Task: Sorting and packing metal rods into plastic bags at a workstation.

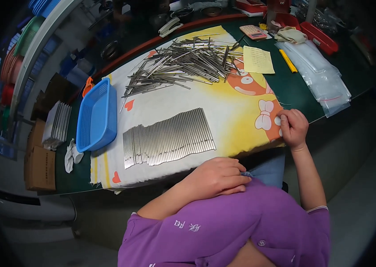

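My left hand (222,176) rests against my purple shirt at the table's front edge, fingers lying loosely together, with nothing visible in it. At the right edge of the printed cloth (241,133), my right hand (294,127) is closed, its fingers curled over the table edge; whether anything is inside is hidden. Slim silver metal rods (166,139) lie side by side in a flat row on the cloth, nearest my left hand. Behind them, many more rods (192,62) form a loose, crisscrossed pile.
A blue plastic basket (97,115) stands left of the row. Beyond my right hand lie a yellow paper note (258,60), a yellow cutter-like tool (288,61), clear plastic bags (315,73) and a pink calculator (253,32). White gloves (72,155) and a cardboard box (41,164) sit far left.
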The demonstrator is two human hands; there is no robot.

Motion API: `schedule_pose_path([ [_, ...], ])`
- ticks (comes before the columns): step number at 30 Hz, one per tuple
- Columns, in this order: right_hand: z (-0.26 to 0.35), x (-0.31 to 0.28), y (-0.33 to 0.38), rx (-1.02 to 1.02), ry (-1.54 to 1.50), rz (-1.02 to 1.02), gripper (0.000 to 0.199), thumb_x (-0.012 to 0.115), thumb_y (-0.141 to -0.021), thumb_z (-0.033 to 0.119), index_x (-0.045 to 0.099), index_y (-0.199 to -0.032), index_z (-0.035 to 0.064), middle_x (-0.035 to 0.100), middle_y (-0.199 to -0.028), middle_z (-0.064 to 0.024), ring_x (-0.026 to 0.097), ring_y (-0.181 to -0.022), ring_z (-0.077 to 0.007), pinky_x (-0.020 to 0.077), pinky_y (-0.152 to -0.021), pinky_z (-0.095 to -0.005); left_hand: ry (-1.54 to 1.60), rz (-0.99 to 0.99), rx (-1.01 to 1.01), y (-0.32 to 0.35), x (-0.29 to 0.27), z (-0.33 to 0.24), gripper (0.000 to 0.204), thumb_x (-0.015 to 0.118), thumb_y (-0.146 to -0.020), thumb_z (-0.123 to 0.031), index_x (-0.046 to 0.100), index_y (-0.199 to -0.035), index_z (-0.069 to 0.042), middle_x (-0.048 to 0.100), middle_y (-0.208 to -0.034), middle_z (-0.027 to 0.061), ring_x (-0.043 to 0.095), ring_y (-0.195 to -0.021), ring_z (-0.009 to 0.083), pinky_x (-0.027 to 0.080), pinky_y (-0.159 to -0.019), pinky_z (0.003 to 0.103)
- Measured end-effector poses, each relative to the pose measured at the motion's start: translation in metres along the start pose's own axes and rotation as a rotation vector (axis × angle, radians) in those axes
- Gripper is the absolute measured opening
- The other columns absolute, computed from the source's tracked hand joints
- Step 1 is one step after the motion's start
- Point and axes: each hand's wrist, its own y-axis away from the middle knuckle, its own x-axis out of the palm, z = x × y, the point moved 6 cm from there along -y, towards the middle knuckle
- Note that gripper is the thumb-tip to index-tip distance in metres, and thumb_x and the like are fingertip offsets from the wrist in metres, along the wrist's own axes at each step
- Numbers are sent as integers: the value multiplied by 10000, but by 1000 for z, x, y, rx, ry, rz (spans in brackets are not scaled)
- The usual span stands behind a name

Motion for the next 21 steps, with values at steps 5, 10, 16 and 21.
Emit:
schedule_pose_path([
  [5,-3,-2,-3,-5,0,-13,53,589,-786,109,614,-744,89,543,-626,-45,544,-585,-243,436,-555,-349,54,154,-11,-31,24,0,185,631,-843,-178,641,-972,-46,644,-962,72,607,-1011,256,496,-869,377],
  [10,-8,-7,2,32,-49,7,58,637,-767,166,622,-753,112,582,-661,-45,585,-638,-251,453,-563,-365,38,272,35,-59,44,8,255,608,-843,-161,604,-1041,-2,565,-1129,150,533,-1097,320,470,-889,406],
  [16,-36,-9,17,458,-911,58,210,539,-932,140,577,-1104,26,573,-882,1,507,-745,-39,437,-658,-206,-129,456,227,-110,55,48,454,613,-851,-268,510,-1210,-11,459,-1310,177,417,-1244,352,405,-997,428],
  [21,-70,-68,-20,412,-832,-130,240,595,-858,47,593,-1098,51,537,-835,17,474,-687,-30,409,-619,-178,-153,570,312,-148,73,87,650,582,-858,-408,393,-1345,-21,296,-1459,193,262,-1356,383,265,-1087,500],
])
